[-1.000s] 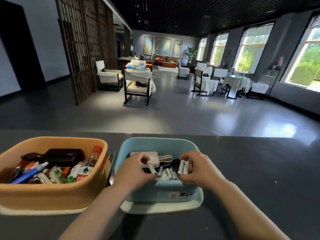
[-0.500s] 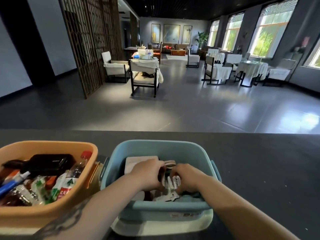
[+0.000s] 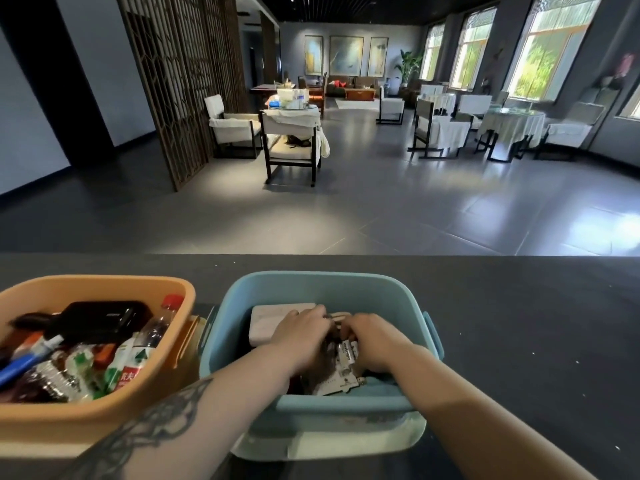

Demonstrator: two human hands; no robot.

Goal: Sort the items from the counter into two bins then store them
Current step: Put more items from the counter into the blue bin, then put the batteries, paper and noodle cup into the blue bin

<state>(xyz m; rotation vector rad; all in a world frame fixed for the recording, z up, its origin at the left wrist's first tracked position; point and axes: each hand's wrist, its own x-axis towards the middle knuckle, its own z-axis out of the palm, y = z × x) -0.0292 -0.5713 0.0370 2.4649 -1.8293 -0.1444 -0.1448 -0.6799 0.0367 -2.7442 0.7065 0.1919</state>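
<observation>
Batteries [image 3: 347,355] and a white box [image 3: 266,323] sit in the blue bin [image 3: 325,289] under my left hand [image 3: 304,332] and right hand [image 3: 375,341], both curled; grip unclear; orange bin [image 3: 104,284] holds bottles [image 3: 152,336] beside it on the surface [image 3: 519,323].

Blue bin [image 3: 322,289], upright on the dark counter [image 3: 519,323], holds a white rectangular block [image 3: 268,323] at its left, white batteries [image 3: 346,355] and a white card [image 3: 337,382] near its front wall. Orange bin [image 3: 104,415], just beside it on the left, holds a black pouch [image 3: 104,318], a red-capped bottle [image 3: 157,327], a blue pen [image 3: 17,367] and green-and-white packets [image 3: 121,365].
</observation>
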